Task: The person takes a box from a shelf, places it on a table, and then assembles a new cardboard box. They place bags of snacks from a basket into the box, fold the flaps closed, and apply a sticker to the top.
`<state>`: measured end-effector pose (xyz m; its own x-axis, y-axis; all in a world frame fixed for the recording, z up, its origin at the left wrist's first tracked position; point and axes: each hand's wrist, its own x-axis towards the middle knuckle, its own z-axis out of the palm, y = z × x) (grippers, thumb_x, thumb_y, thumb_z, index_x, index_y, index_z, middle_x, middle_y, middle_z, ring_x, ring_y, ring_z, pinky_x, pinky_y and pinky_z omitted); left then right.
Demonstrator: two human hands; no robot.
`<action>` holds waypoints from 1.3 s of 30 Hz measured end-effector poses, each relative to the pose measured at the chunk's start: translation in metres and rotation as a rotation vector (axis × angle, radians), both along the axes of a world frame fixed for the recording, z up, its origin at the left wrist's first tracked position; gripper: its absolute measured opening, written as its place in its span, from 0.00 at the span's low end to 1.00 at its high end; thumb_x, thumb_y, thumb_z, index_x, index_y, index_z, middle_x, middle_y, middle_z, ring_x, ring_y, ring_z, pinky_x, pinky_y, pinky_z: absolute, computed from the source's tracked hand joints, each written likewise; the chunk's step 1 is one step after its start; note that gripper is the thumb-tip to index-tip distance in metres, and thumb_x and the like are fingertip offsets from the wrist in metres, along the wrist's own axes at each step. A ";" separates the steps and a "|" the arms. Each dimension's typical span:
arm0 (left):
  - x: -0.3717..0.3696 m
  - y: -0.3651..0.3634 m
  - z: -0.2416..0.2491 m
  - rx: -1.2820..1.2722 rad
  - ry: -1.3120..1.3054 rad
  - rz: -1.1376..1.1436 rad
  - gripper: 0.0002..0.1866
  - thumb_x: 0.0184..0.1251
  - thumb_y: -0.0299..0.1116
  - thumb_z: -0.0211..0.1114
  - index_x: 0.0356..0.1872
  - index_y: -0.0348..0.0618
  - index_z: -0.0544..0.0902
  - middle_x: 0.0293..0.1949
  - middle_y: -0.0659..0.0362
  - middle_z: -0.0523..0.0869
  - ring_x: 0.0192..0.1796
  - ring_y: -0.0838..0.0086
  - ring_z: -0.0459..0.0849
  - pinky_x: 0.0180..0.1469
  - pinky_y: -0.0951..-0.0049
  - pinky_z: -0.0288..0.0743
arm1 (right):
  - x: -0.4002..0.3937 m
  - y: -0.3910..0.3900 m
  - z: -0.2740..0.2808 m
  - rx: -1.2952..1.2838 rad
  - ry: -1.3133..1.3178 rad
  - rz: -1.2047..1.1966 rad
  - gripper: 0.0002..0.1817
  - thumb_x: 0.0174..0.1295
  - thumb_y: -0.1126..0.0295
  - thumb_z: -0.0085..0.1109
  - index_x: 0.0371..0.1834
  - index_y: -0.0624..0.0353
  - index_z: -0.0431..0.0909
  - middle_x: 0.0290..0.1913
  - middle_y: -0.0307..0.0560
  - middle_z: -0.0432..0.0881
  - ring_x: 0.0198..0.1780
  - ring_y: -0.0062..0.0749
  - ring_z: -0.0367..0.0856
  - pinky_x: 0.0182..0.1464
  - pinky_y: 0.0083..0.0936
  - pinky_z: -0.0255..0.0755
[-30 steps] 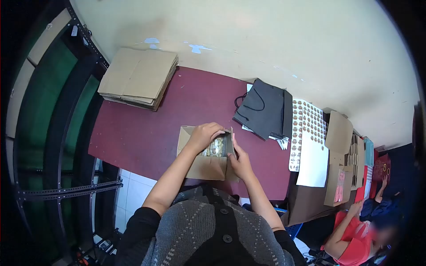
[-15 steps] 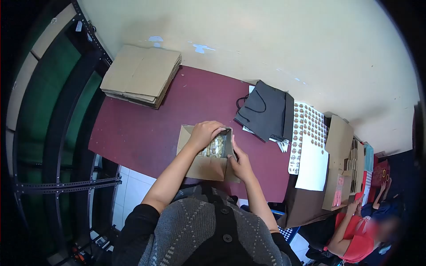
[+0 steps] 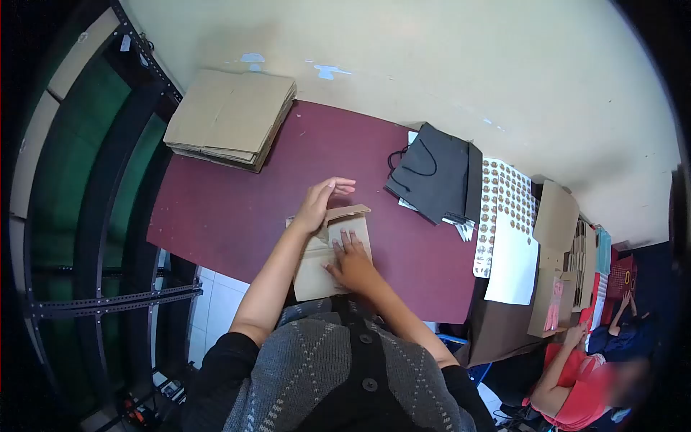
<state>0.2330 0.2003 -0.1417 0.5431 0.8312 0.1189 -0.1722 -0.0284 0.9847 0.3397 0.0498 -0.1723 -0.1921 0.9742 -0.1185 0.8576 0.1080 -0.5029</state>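
A small brown cardboard box (image 3: 314,279) sits on the dark red table near its front edge, close to my body. One flap lies across the top, and another stands partly raised at the far side. My right hand (image 3: 353,268) presses flat on the top flap with its fingers spread. At the box's far left corner is my left hand (image 3: 317,205), its fingers stretched out and pointing right, holding nothing. The flaps and hands hide what is inside the box.
Flattened cardboard (image 3: 230,115) is stacked at the table's back left. A black paper bag (image 3: 439,173) lies at the back right, beside sticker sheets (image 3: 511,237). An open carton (image 3: 551,302) stands further right, near a person in red (image 3: 576,385). Metal shelving (image 3: 108,306) borders the left.
The box's top flaps have come down over its contents. My right hand moved from the box's right side onto the top; my left hand shifted left and opened.
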 end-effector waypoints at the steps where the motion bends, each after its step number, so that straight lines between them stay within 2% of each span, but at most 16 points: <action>1: -0.005 -0.001 -0.001 -0.003 0.003 0.007 0.23 0.74 0.37 0.37 0.48 0.32 0.79 0.44 0.50 0.83 0.48 0.69 0.81 0.54 0.69 0.72 | -0.007 -0.005 -0.011 0.032 -0.170 0.011 0.34 0.64 0.52 0.47 0.66 0.67 0.59 0.69 0.71 0.51 0.72 0.62 0.47 0.71 0.48 0.44; 5: -0.023 -0.013 0.000 0.001 0.083 0.112 0.23 0.75 0.38 0.39 0.44 0.32 0.81 0.40 0.50 0.84 0.44 0.67 0.82 0.53 0.69 0.73 | -0.005 -0.008 -0.017 0.057 -0.042 -0.027 0.32 0.65 0.53 0.48 0.65 0.67 0.61 0.69 0.69 0.51 0.71 0.64 0.46 0.69 0.52 0.45; 6: -0.030 -0.016 0.001 0.066 0.161 0.148 0.23 0.75 0.38 0.39 0.43 0.32 0.81 0.40 0.50 0.84 0.44 0.66 0.83 0.52 0.69 0.73 | -0.001 -0.008 -0.010 0.222 -0.008 -0.042 0.24 0.65 0.59 0.49 0.58 0.65 0.70 0.63 0.64 0.65 0.65 0.59 0.61 0.65 0.47 0.57; 7: -0.039 -0.019 0.004 0.136 0.241 0.182 0.23 0.75 0.38 0.39 0.43 0.32 0.81 0.40 0.51 0.84 0.44 0.65 0.83 0.52 0.69 0.73 | 0.005 -0.005 0.002 0.222 -0.005 -0.040 0.24 0.65 0.59 0.49 0.58 0.65 0.70 0.63 0.64 0.65 0.65 0.59 0.61 0.65 0.47 0.57; 9: -0.059 -0.026 0.005 0.114 0.341 0.157 0.22 0.74 0.38 0.39 0.43 0.33 0.81 0.41 0.50 0.83 0.46 0.62 0.82 0.53 0.68 0.71 | 0.015 -0.001 0.027 -0.060 0.344 -0.025 0.15 0.62 0.67 0.53 0.49 0.64 0.76 0.52 0.55 0.76 0.54 0.53 0.72 0.55 0.43 0.67; 10: -0.067 -0.029 -0.002 0.182 0.364 0.212 0.22 0.74 0.38 0.39 0.42 0.35 0.82 0.42 0.49 0.83 0.47 0.61 0.81 0.54 0.67 0.71 | 0.013 0.003 0.034 0.257 0.349 0.012 0.10 0.59 0.72 0.54 0.43 0.62 0.77 0.44 0.49 0.79 0.45 0.48 0.76 0.47 0.40 0.70; 16: -0.093 -0.060 -0.016 0.355 0.610 0.363 0.13 0.64 0.34 0.56 0.47 0.42 0.79 0.51 0.50 0.76 0.57 0.54 0.73 0.60 0.60 0.64 | 0.013 0.060 0.093 0.629 0.089 0.039 0.16 0.60 0.71 0.52 0.52 0.57 0.76 0.51 0.51 0.78 0.58 0.45 0.71 0.58 0.42 0.64; 20: -0.089 -0.076 -0.016 0.454 0.742 0.317 0.16 0.62 0.34 0.58 0.51 0.44 0.77 0.56 0.51 0.73 0.59 0.55 0.70 0.61 0.61 0.63 | 0.023 0.072 0.065 0.487 -0.023 0.126 0.17 0.60 0.69 0.53 0.54 0.55 0.76 0.54 0.50 0.77 0.60 0.43 0.70 0.62 0.40 0.59; 23: -0.082 -0.080 -0.021 0.460 0.743 0.316 0.18 0.62 0.36 0.59 0.53 0.46 0.75 0.57 0.51 0.71 0.62 0.53 0.68 0.66 0.52 0.56 | 0.027 0.066 0.057 0.213 0.103 0.136 0.15 0.61 0.67 0.54 0.51 0.55 0.79 0.53 0.48 0.78 0.58 0.41 0.72 0.59 0.37 0.61; 27: -0.076 -0.062 -0.051 0.349 0.499 0.335 0.12 0.62 0.33 0.61 0.45 0.43 0.74 0.52 0.53 0.73 0.57 0.58 0.70 0.62 0.60 0.60 | 0.033 0.041 0.043 0.273 0.108 0.172 0.15 0.61 0.64 0.56 0.50 0.48 0.80 0.52 0.45 0.80 0.56 0.38 0.74 0.56 0.34 0.62; 30: -0.077 -0.049 -0.062 0.169 0.325 0.190 0.07 0.70 0.35 0.52 0.37 0.42 0.70 0.42 0.59 0.75 0.50 0.71 0.71 0.58 0.71 0.61 | 0.030 0.036 0.029 0.312 0.040 0.152 0.15 0.61 0.62 0.56 0.50 0.46 0.80 0.53 0.43 0.79 0.57 0.39 0.73 0.56 0.35 0.63; 33: -0.083 -0.042 -0.067 -0.054 0.190 0.096 0.09 0.72 0.38 0.50 0.38 0.44 0.72 0.41 0.60 0.77 0.50 0.70 0.73 0.58 0.71 0.62 | 0.028 0.036 0.033 0.289 0.002 0.150 0.16 0.59 0.64 0.56 0.51 0.48 0.79 0.55 0.44 0.77 0.58 0.40 0.72 0.55 0.37 0.64; 34: -0.083 -0.045 -0.056 -0.352 -0.026 0.118 0.11 0.74 0.41 0.48 0.38 0.46 0.72 0.39 0.63 0.78 0.49 0.73 0.74 0.63 0.64 0.56 | 0.028 0.038 0.039 0.251 -0.017 0.170 0.17 0.58 0.65 0.56 0.52 0.48 0.78 0.56 0.46 0.76 0.59 0.41 0.71 0.56 0.38 0.64; 35: -0.083 -0.042 -0.052 -0.352 -0.022 0.111 0.11 0.74 0.41 0.48 0.38 0.46 0.72 0.39 0.63 0.78 0.49 0.73 0.74 0.63 0.64 0.56 | 0.029 0.040 0.046 0.251 -0.014 0.161 0.17 0.58 0.65 0.56 0.52 0.48 0.78 0.56 0.46 0.76 0.59 0.41 0.71 0.56 0.38 0.64; 37: -0.085 -0.031 -0.047 -0.018 0.311 0.103 0.10 0.73 0.41 0.49 0.40 0.48 0.72 0.37 0.64 0.78 0.48 0.74 0.75 0.68 0.52 0.45 | 0.029 0.048 0.062 0.173 0.019 0.235 0.19 0.53 0.71 0.56 0.51 0.52 0.77 0.58 0.51 0.74 0.59 0.44 0.71 0.58 0.39 0.64; 39: -0.076 -0.031 -0.046 0.035 0.330 0.128 0.10 0.72 0.42 0.50 0.39 0.47 0.73 0.36 0.63 0.79 0.49 0.72 0.76 0.69 0.43 0.35 | 0.024 0.053 0.047 0.251 -0.094 0.267 0.20 0.52 0.72 0.56 0.51 0.53 0.76 0.59 0.53 0.72 0.59 0.45 0.71 0.58 0.40 0.64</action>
<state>0.1574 0.1691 -0.1875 0.4487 0.8935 -0.0162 0.1618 -0.0634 0.9848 0.3634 0.1030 -0.1257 -0.4431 0.8921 0.0884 0.8235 0.4440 -0.3530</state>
